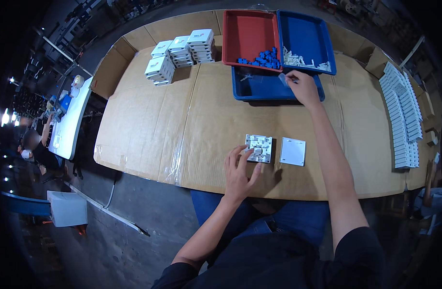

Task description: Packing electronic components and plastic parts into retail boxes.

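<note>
On the cardboard-covered table stands a shallow square white plastic housing [265, 155], its inner parts facing up. My left hand [237, 178] holds it at the left and near edges, the fingers curved and the thumb apart from them. Right of the housing lies a flat square white cover [293, 152]. My right hand [300, 86] is raised over the lower blue tray [240, 91], fingertips pinched on a small translucent piece [282, 79]. A few clear pieces show at that tray's left; the rest of its contents are hard to make out.
Behind stand a red tray [252, 31] with small blue parts [265, 59] and a blue tray [304, 36] with small white parts [298, 60]. Stacked white boxes [159, 70] sit far left, long rows of white pieces [399, 115] at right. Another person [40, 149] is at a white table.
</note>
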Motion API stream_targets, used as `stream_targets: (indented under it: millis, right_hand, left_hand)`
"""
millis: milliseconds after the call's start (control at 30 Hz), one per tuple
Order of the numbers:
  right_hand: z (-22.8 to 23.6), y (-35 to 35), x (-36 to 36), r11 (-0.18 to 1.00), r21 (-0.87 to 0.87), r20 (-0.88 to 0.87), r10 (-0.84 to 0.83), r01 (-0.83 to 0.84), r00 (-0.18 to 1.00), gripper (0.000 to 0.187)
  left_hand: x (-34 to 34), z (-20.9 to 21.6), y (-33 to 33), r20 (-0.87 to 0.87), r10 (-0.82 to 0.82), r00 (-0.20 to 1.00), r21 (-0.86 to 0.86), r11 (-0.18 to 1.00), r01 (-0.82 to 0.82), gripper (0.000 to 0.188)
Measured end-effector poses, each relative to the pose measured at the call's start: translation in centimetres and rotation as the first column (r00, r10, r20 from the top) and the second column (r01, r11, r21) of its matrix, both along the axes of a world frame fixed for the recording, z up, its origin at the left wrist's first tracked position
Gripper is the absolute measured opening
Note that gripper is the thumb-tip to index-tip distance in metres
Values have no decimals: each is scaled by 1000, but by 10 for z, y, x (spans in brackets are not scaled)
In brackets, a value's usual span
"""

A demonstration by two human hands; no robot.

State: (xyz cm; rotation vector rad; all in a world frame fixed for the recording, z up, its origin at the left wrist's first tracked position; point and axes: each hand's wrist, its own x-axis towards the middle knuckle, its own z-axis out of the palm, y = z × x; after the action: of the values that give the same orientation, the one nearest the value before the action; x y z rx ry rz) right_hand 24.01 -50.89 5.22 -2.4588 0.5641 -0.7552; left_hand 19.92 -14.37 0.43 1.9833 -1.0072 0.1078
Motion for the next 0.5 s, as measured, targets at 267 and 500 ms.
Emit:
stream_targets:
  millis: [267,500]
  right_hand:
    - [21,132,-153,459,821,150,400,-339,904,14]
    - [19,145,-197,542,809,108,242,-227,964,16]
  left_hand:
    - [-17,31,-26,-377,-208,903,-257,960,114,44]
    - [-48,43,-51,-768,-200,609,-159,980,122,35]
